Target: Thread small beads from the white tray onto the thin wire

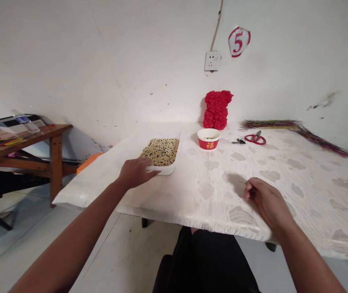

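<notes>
My left hand (135, 171) grips the near edge of a white rectangular tray (167, 169) filled with small yellow and dark beads. My right hand (267, 200) rests on the table (298, 187) to the right, fingers curled closed and pinching what looks like a thin needle or wire that points left. A red and white paper bowl (209, 138) stands just behind and to the right of the tray.
A red rose-covered bear (217, 109) sits against the wall. Red-handled scissors (254, 138) and a bundle of thin coloured wires (298, 129) lie at the back right. A wooden bench (24, 140) with clutter stands at the left, an orange object (88, 162) beside the table.
</notes>
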A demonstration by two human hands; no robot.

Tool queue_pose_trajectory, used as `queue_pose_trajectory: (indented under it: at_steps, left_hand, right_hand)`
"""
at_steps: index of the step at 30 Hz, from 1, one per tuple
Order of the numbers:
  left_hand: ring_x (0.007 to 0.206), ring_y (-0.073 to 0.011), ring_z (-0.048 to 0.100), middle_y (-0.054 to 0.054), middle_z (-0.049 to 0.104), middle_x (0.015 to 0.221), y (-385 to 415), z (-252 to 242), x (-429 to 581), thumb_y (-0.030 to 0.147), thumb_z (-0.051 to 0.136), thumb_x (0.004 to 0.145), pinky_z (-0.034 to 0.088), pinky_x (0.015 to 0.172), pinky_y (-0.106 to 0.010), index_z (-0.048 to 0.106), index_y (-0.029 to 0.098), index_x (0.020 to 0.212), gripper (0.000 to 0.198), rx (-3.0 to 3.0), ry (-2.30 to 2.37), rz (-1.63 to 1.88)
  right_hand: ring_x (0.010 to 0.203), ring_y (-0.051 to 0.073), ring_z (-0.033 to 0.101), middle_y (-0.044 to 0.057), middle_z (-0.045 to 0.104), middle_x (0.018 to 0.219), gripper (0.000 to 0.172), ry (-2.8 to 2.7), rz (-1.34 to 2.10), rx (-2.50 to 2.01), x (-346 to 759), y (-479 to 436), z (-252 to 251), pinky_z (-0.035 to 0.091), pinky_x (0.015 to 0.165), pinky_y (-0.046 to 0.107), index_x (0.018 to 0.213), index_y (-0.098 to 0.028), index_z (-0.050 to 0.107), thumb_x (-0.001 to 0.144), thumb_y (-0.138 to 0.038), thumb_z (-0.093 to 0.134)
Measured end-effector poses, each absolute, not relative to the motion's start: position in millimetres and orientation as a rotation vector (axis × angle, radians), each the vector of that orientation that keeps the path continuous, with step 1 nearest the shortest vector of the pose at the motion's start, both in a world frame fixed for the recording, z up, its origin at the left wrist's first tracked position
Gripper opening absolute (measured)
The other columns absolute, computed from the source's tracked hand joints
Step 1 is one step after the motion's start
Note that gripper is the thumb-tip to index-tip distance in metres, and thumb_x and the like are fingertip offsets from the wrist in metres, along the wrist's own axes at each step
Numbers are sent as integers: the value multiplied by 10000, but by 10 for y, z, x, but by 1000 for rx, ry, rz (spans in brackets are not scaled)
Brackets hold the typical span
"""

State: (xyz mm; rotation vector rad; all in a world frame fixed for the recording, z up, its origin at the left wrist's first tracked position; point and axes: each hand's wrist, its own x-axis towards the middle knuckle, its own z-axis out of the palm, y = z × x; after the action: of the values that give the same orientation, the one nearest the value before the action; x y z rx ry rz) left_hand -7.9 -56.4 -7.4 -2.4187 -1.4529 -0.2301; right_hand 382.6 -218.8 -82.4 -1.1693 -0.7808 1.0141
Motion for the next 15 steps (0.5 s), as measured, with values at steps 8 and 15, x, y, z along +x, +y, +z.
queue_pose_trajectory:
  at_steps: [8,15]
  left_hand:
    - [813,-255,669,-40,713,833,-495,-89,-44,726,488,865,322,602,-311,605,221,783,525,-2402,-1463,-252]
    - [807,-248,659,-30,702,827,-477,-92,-28,718,495,867,284,588,-316,567,220,751,516,-2411,-1448,-266]
  right_hand:
    - [631,136,541,6,570,716,262,-778,1001,-1191,3815,-2207,-803,473,625,243,749,-202,693,900,-416,695]
    - [617,131,540,5,570,708,254,-766,997,-1210,3830,-2212,-827,476,605,243,731,-201,700,865,-412,746]
